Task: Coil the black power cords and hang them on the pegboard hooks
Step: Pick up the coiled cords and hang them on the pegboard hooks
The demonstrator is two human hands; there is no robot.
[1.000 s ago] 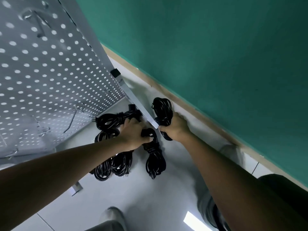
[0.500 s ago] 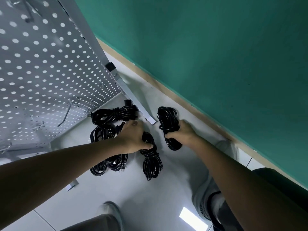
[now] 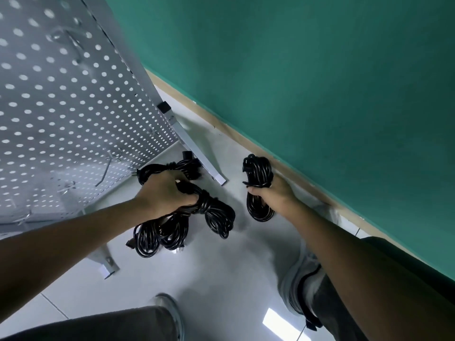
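Head view, looking down. Nearest: your two shoes (image 3: pixel 170 313) on the pale tiled floor (image 3: pixel 221 279), a bright ceiling light reflected between them.

Left hand (image 3: pixel 165 195) curls round the bound waists of several coiled black cords (image 3: pixel 214 212); three loops hang below the fist, and one more bundle (image 3: pixel 167 169) lies across beyond the knuckles. Cannot tell whether that one is in the grip or resting on the floor.

Right hand (image 3: pixel 273 195) grips a single coiled cord (image 3: pixel 257 173) at its middle, loops showing above and below the fingers, close to the baseboard (image 3: pixel 246 141).

Judgement: cords already coiled and tied; this is the pickup before hanging. Hold each bundle at its wrapped waist so the loops stay together. Lift the left batch clear of the pegboard foot (image 3: pixel 197 153) before turning, since a plug could catch on it. Hang one coil per hook, loop open.

Farther: perforated grey pegboard (image 3: pixel 61 107) leaning up at left, several wire hooks (image 3: pixel 105 171) on it, all bare as far as visible. Green wall (image 3: pixel 320 82) behind, running along the floor's far edge.
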